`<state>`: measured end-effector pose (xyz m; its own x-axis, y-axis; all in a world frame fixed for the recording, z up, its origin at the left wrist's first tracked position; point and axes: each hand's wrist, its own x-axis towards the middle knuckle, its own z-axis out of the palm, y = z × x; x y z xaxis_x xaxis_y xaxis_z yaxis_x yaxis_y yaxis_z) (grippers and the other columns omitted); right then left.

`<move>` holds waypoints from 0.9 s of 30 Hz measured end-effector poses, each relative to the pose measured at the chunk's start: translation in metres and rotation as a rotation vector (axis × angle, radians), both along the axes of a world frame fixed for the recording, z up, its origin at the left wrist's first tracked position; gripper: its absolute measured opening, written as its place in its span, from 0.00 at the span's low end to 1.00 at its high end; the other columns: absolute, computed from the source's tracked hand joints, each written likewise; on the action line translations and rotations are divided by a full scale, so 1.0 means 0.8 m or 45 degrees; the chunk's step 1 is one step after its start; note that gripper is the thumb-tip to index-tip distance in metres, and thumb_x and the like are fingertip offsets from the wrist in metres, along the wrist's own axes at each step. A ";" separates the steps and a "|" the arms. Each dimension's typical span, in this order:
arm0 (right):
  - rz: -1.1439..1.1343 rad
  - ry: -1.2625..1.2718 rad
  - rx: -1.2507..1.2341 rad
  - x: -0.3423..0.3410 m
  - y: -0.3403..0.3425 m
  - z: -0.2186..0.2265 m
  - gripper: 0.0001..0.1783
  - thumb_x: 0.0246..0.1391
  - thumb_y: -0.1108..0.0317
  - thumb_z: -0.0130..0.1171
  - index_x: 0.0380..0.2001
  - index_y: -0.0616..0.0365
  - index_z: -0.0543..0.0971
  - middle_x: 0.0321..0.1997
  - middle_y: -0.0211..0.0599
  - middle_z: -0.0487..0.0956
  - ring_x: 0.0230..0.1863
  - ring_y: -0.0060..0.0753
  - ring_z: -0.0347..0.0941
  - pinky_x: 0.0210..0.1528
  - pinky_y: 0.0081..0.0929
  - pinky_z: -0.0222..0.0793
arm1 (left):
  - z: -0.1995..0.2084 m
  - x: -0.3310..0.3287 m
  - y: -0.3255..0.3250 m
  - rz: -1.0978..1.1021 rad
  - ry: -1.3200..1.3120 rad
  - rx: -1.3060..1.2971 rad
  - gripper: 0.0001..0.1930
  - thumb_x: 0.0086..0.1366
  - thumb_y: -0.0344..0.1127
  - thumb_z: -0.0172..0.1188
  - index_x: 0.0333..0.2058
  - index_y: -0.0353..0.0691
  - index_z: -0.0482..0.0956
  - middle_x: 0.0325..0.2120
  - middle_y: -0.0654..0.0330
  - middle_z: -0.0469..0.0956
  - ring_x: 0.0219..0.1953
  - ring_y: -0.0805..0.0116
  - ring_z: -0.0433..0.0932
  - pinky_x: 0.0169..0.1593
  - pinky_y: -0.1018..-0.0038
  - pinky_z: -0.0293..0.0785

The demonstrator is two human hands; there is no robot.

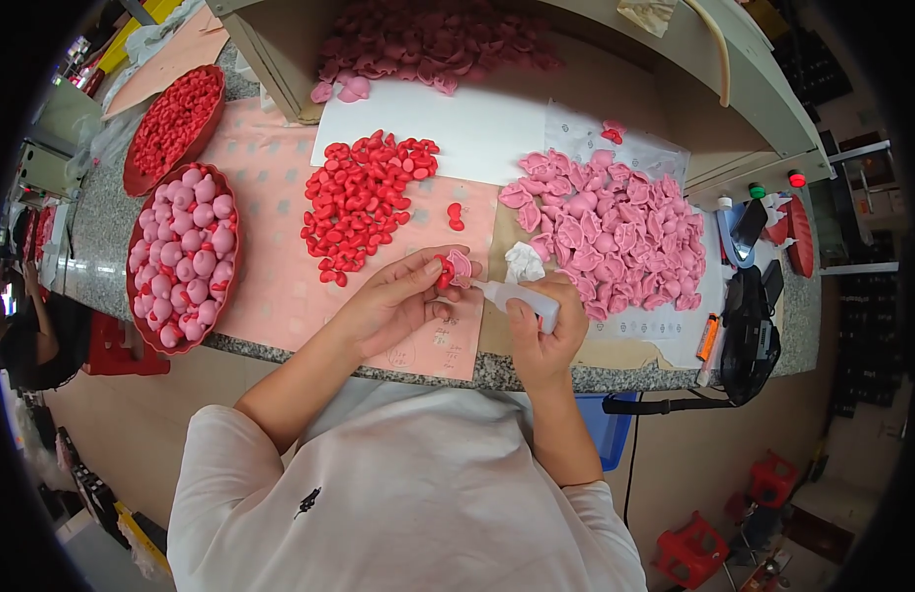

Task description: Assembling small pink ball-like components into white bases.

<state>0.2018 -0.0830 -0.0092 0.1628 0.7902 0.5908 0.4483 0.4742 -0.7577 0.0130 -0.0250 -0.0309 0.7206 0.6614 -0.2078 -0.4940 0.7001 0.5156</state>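
Observation:
Between the thumb and fingers of my left hand is a small red piece with a pink cupped piece against it. My right hand grips a translucent squeeze bottle, its thin nozzle pointing left at the pink piece. Whether the tip touches it I cannot tell. Beyond my left hand lies a heap of glossy red pieces, with a couple of red ones set apart. A mound of pink cupped pieces spreads beyond my right hand, and a crumpled white tissue lies beside it.
At left stand a red scalloped tray of round pink-and-red pieces and another red tray of small red pieces. A grey box-like hood overhangs the back, with more pink pieces under it. An orange tube and black bag lie right.

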 end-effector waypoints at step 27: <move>-0.949 -0.101 -0.304 0.190 -0.038 -0.018 0.13 0.58 0.62 0.56 0.34 0.63 0.75 0.33 0.32 0.73 0.32 0.21 0.66 0.35 0.18 0.62 | -0.008 -0.019 0.012 0.194 -0.144 -0.016 0.20 0.66 0.33 0.52 0.56 0.40 0.65 0.57 0.44 0.64 0.48 0.65 0.75 0.46 0.70 0.76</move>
